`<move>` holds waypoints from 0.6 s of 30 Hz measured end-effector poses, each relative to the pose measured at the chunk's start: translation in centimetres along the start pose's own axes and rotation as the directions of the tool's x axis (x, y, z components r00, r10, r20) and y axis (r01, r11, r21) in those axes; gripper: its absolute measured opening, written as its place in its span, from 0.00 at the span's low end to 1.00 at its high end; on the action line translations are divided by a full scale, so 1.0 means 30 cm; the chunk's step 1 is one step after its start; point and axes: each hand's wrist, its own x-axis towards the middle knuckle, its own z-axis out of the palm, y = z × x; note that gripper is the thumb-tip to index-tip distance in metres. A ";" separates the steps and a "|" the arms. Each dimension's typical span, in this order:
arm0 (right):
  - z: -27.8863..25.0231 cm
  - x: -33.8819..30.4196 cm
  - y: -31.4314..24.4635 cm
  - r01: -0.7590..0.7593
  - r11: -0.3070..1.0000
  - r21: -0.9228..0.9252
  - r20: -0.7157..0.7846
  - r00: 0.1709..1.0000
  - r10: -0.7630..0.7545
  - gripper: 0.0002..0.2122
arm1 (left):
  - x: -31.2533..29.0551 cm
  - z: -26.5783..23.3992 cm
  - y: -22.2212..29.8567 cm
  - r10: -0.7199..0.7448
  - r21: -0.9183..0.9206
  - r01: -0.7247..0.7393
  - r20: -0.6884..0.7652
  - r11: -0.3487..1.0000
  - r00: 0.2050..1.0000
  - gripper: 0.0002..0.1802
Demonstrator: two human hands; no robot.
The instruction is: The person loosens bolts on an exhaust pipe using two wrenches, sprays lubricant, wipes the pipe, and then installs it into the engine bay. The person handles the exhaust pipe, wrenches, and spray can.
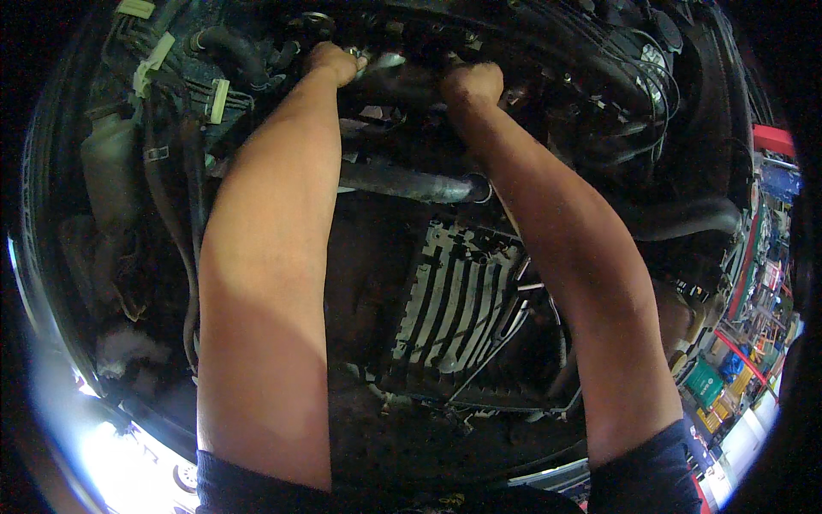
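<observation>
Both my arms reach deep into a dark engine bay. My left hand (334,65) is closed at the far side, its fingers curled beside a shiny metal part (390,60); what they grip is hidden. To its right, my right hand (476,83) is also closed, knuckles up, against the dark engine parts. Its fingertips are out of sight, so whatever they hold cannot be made out. Just beyond my left hand sits a round metal-rimmed part (318,17).
A thick pipe (411,182) crosses below my hands. Nearer lies a ribbed metal part (454,300) with cables. Black hoses (167,188) and a reservoir-like canister (111,163) line the left; a wide black hose (689,218) runs right. Cluttered shelves (753,317) stand beyond.
</observation>
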 end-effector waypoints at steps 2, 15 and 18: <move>-0.008 -0.018 -0.001 0.160 0.956 -0.247 -0.008 0.986 -0.167 0.15 | -0.008 -0.009 0.009 0.043 0.062 -0.043 0.011 0.997 0.999 0.40; -0.222 -0.117 -0.109 0.613 0.591 -0.525 0.535 0.777 -0.332 0.16 | -0.099 -0.081 0.044 0.023 0.047 -0.026 0.057 0.999 0.998 0.40; -0.175 -0.080 -0.029 0.612 0.709 -0.351 0.499 0.763 -0.411 0.13 | -0.093 -0.073 0.041 -0.042 -0.052 0.043 0.024 0.998 0.999 0.41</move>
